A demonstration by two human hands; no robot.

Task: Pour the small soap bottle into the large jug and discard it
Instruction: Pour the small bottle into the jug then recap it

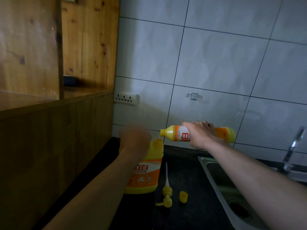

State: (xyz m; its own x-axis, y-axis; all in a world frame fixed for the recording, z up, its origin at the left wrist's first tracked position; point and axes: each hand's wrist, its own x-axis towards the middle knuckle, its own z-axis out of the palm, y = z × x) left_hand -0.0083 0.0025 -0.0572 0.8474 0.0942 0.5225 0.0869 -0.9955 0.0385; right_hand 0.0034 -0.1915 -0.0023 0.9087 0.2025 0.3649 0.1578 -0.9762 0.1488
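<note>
The large yellow and orange jug [146,173] stands upright on the dark counter with its neck uncapped. My left hand [134,138] grips the jug near its handle at the top. The small yellow soap bottle [176,132] lies almost level in the air, held around its middle by my right hand [199,135]. Its open mouth hangs just above and to the right of the jug's neck, and a thin yellow stream of soap falls from it into the jug.
A yellow pump head with its long tube [167,188] and a yellow cap [183,196] lie on the counter [191,218] right of the jug. A steel sink [221,183] and tap [294,146] are at the right. A wooden cabinet [54,130] fills the left, with a wall socket [126,99] behind.
</note>
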